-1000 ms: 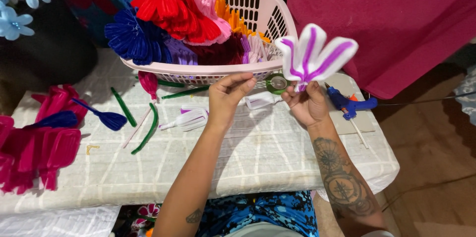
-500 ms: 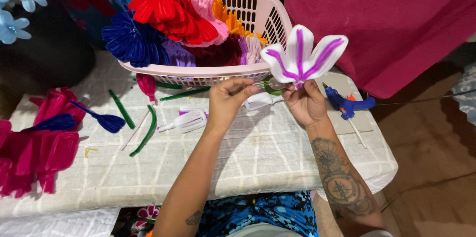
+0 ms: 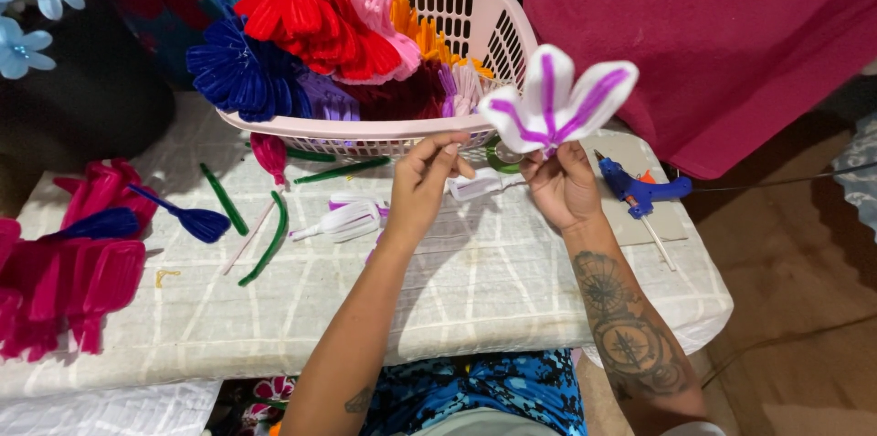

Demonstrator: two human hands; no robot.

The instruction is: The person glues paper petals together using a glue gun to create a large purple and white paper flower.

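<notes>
Holding a white-and-purple flower (image 3: 555,100) by its base, the right hand (image 3: 562,185) pinches it closed just in front of the pink basket (image 3: 475,30). The left hand (image 3: 422,182), fingers curled shut on something too small to tell, sits beside it, also before the basket. The base seems to be getting wrapped; steady turning looks needed. A blue glue gun (image 3: 639,191) lies on the counter (image 3: 475,290) right of the basket.

basket (image 3: 512,30) blocks ahead | glue gun (image 3: 639,191) right | near tablecloth (image 3: 475,299) open
</notes>
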